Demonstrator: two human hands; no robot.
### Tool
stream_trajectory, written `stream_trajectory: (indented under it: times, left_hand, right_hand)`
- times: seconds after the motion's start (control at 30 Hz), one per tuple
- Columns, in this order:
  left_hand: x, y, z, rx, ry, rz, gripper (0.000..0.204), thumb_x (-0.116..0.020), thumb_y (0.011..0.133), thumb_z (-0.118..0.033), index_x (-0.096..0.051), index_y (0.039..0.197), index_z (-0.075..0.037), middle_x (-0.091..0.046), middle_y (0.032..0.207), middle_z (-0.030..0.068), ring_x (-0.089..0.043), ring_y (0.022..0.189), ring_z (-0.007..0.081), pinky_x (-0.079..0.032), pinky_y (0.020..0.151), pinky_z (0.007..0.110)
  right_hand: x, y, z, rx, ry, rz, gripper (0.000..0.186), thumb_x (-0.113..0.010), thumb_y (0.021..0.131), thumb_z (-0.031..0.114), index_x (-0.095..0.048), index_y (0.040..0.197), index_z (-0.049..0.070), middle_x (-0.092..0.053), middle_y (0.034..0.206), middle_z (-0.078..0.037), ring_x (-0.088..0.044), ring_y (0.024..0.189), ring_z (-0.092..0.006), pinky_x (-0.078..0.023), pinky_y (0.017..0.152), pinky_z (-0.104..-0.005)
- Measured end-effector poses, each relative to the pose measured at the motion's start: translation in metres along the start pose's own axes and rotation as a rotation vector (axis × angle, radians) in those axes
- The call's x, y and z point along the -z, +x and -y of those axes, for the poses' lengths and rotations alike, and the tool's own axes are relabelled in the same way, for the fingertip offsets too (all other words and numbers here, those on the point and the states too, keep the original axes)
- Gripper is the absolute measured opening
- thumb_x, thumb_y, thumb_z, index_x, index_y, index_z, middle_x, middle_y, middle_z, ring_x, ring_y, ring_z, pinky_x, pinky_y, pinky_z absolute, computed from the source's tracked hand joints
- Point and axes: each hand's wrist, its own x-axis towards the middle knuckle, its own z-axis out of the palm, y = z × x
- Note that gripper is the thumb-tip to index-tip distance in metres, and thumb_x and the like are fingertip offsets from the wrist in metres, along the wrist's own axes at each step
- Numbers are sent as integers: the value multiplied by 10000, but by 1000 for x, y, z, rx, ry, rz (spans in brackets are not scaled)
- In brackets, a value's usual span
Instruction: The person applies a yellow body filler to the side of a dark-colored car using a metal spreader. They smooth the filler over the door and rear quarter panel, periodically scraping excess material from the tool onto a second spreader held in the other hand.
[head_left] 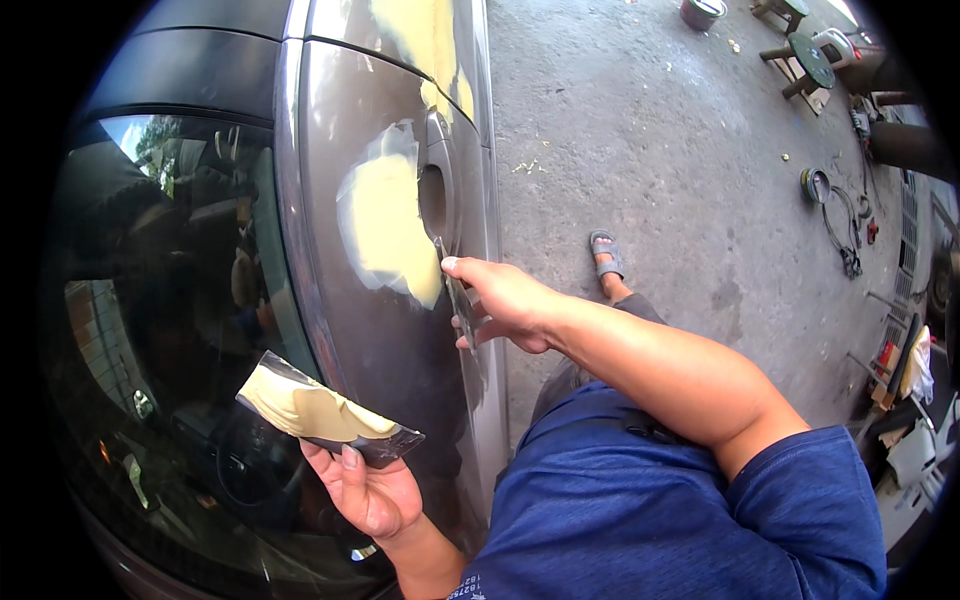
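My left hand [372, 497] grips the lower edge of a dark flat putty board [395, 445], its thumb on the near face. A thick layer of pale yellow putty [310, 405] covers most of that board, which is tilted in front of the car window. My right hand [505, 300] is closed on a thin putty spreader [463, 315], seen nearly edge-on. The spreader's upper end is beside the door handle [443, 165] on the grey-brown car door [345, 330]. Left of the handle, a smeared yellow putty patch [390, 220] with a greyish border lies on the door.
The dark car window [190, 330] fills the left side. More yellow putty [420, 35] marks the panel beyond the handle. On the concrete floor [600, 130] are a bucket [702, 12], a low round stool [803, 62] and a cable [842, 225]. Clutter lines the right side.
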Motion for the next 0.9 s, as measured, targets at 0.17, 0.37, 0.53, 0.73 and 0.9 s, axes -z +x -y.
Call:
stream_trajectory:
  times: [0.17,0.37,0.53,0.73,0.9]
  left_hand:
    - [5,1,0,-2,-3,-10,534,-489,854,39,-403,1376,-35,-492,1358,129,-498,1233,264,-408,1063,410]
    - [6,1,-2,-23,-18,-1,538,-489,855,38,-406,1380,-42,-483,1371,129,-487,1246,268,-401,1070,412]
    - [8,3,-3,-18,-24,7,549,-484,860,38,-385,1394,-43,-460,1394,133,-477,1259,276,-395,1077,418]
    - [7,7,-4,-9,-28,-10,551,-480,865,37,-369,1400,-36,-447,1402,142,-467,1270,281,-382,1086,424]
    - [-15,7,3,97,-45,-36,557,-468,870,44,-341,1408,-29,-444,1397,157,-449,1285,292,-349,1109,441]
  right_hand:
    - [-10,-4,8,9,-35,36,629,-437,971,434,-360,1411,-10,-334,1444,-179,-480,1104,-370,-539,833,-434]
    - [-24,-1,9,33,-210,29,714,-426,961,464,-287,1438,-49,-268,1500,-204,-508,1124,-382,-536,842,-420]
    - [-48,-4,-8,201,-566,-140,756,-407,961,483,-270,1426,-96,-295,1405,-326,-604,1002,-338,-505,825,-362]
    - [-58,-32,-19,364,-733,-11,666,-456,968,423,-346,1418,-55,-404,1323,-250,-471,1217,-347,-389,1010,-346]
    - [-25,-81,2,753,-479,372,595,-618,898,209,-408,1422,21,-423,1324,-144,-496,1135,-199,-436,920,-301]
